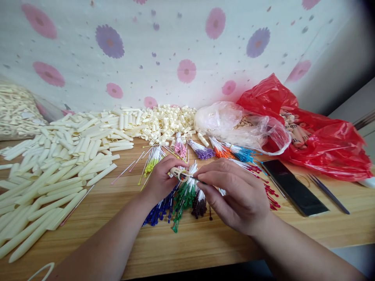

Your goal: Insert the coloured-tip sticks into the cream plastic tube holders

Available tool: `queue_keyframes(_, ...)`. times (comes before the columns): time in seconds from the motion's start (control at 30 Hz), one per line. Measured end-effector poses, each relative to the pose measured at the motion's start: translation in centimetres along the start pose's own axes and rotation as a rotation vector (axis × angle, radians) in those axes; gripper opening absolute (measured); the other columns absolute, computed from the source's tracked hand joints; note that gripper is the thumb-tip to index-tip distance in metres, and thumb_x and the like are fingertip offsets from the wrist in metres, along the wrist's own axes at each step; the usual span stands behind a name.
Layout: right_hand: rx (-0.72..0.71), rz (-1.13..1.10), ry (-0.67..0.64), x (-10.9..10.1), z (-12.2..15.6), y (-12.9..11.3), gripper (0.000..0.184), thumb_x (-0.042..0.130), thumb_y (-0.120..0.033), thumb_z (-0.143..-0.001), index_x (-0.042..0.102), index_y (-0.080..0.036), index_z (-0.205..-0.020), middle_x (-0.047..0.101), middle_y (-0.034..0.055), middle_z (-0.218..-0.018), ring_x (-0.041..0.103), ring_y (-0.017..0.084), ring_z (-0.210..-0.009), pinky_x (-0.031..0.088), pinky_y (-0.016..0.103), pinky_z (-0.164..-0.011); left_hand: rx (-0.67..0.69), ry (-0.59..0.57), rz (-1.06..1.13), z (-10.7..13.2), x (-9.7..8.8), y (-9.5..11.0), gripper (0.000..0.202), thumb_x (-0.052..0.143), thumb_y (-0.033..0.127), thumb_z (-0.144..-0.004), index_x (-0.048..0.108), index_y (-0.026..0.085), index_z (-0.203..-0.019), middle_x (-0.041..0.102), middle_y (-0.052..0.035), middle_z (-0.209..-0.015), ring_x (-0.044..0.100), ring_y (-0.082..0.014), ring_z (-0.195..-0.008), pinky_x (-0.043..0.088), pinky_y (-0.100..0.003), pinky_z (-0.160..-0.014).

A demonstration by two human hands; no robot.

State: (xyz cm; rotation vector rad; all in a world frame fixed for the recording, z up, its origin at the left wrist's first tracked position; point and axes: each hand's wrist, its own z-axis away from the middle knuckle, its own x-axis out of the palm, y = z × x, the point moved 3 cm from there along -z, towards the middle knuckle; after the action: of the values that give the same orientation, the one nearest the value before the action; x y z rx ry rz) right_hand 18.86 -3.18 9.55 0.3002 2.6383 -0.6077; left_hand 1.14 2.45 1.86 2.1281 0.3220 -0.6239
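Observation:
My left hand (160, 177) is closed round a small cream plastic tube (177, 173), held just above the wooden table (205, 238). My right hand (231, 191) pinches a thin coloured-tip stick (191, 177) whose end meets the tube's mouth. Under both hands lie fanned bundles of thin sticks with blue tips (159, 208), green tips (183, 199) and dark brown tips (199, 205). Further back lie yellow (154, 158), pink (179, 146), purple (201, 151), orange (220, 150), light blue (241, 153) and red (268, 187) bundles.
A large heap of long cream tubes (58, 164) covers the left of the table. Small cream ring pieces (168, 121) are piled at the back. A clear bag (240, 125) and a red bag (316, 136) lie right, with a black phone (293, 187) and tweezers (328, 193).

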Motion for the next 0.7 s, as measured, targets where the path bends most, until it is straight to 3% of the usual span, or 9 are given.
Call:
queue_keyframes(0.13,0.044,-0.006,0.022,-0.1,0.2,0.6,0.017,0.061,-0.006,-0.081,0.064,-0.016,-0.094,0.071,0.0094,-0.085,0.066,0.017,-0.077,0.054,0.031,-0.07,0.023,-0.002,-0.08,0.0,-0.2,0.0,0.015,0.061,0.032,-0.084,0.065,0.02,-0.093,0.059,-0.003,-0.084,0.055,-0.0173,-0.08,0.043,-0.029,-0.071)
queue_keyframes(0.3,0.083,0.03,-0.055,0.5,0.7,1.8,0.018,0.06,-0.009,-0.083,0.066,-0.015,-0.099,0.067,0.0096,-0.095,0.062,0.016,-0.085,0.052,0.031,-0.074,0.023,-0.039,-0.138,0.1,-0.3,0.5,0.026,0.057,0.04,-0.086,0.06,0.019,-0.102,0.056,-0.0054,-0.092,0.054,-0.0203,-0.09,0.043,-0.032,-0.078)
queue_keyframes(0.5,0.082,0.156,0.002,1.1,1.1,2.8,0.014,0.063,-0.012,-0.081,0.067,-0.02,-0.092,0.057,0.0048,-0.087,0.054,0.016,-0.081,0.048,0.031,-0.068,0.063,-0.122,-0.128,0.4,-0.6,1.3,0.043,0.042,0.05,-0.091,0.051,0.019,-0.119,0.053,-0.0092,-0.105,0.051,-0.0241,-0.102,0.042,-0.037,-0.089)
queue_keyframes(0.7,0.112,0.125,0.021,0.9,0.9,3.1,0.012,0.065,-0.013,-0.08,0.065,-0.021,-0.088,0.054,0.0039,-0.087,0.054,0.016,-0.083,0.047,0.032,-0.069,0.074,-0.07,-0.16,0.3,-0.6,1.1,0.048,0.03,0.054,-0.092,0.057,0.017,-0.108,0.053,-0.0097,-0.1,0.051,-0.0233,-0.1,0.043,-0.036,-0.087)
